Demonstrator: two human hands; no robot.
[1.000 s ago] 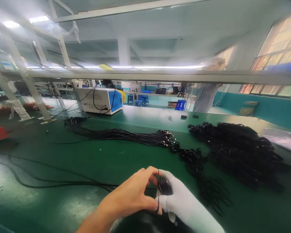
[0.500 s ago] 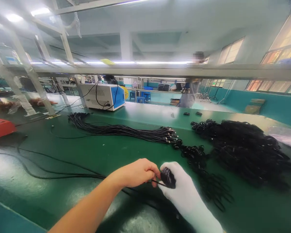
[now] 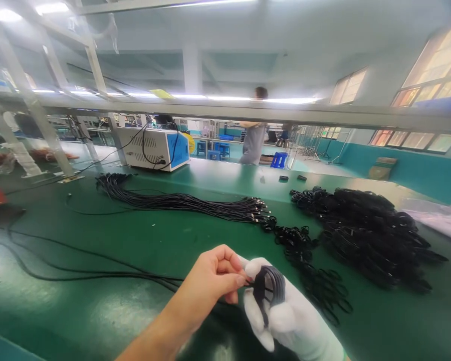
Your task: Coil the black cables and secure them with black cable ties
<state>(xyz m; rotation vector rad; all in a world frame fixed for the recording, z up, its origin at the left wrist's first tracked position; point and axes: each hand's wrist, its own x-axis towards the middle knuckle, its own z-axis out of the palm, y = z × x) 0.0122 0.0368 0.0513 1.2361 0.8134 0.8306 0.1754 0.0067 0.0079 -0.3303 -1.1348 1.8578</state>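
Two hands of one person, seen from a camera on the head. The left hand (image 3: 220, 276) is bare, and so is the left forearm (image 3: 173, 321), up to where the lower edge of the view cuts it off. The right hand (image 3: 285, 313) wears a plain white glove (image 3: 310, 323) that covers the thumb and the visible fingers, with smooth, rounded tips and soft grey shading. The glove reaches past the wrist, where its cuff (image 3: 336, 347) carries a faint green tint. The fabric's weave is too blurred to make out.
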